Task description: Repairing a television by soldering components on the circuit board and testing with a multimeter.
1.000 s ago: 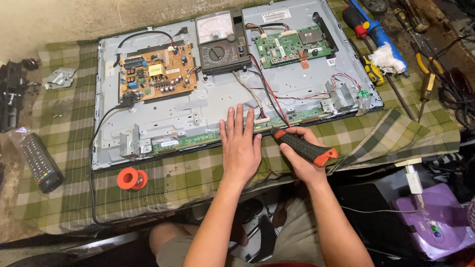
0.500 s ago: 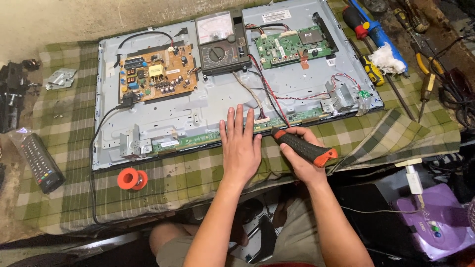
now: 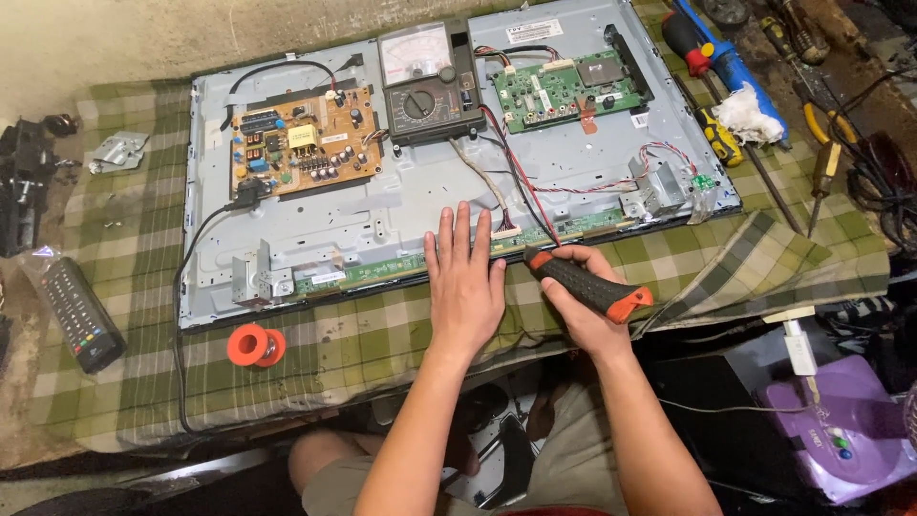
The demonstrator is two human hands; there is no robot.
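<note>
An opened flat-screen panel (image 3: 411, 205) lies back-up on a green checked cloth (image 3: 382, 344). It carries a brown power board (image 3: 304, 143), a green main board (image 3: 564, 91) and a green strip board (image 3: 382, 272) along its near edge. My left hand (image 3: 465, 287) lies flat, fingers spread, on the panel's near edge. My right hand (image 3: 583, 296) grips a tool with a black and orange handle (image 3: 592, 287), its tip at the strip board beside the left hand. An analog multimeter (image 3: 425, 81) rests on the panel's top.
An orange solder spool (image 3: 254, 345) lies on the cloth at the near left, a black remote (image 3: 81, 313) further left. Screwdrivers and a blue-handled tool (image 3: 726, 67) lie at the right, with dark cables (image 3: 879, 182). A purple device (image 3: 841, 430) sits at the lower right.
</note>
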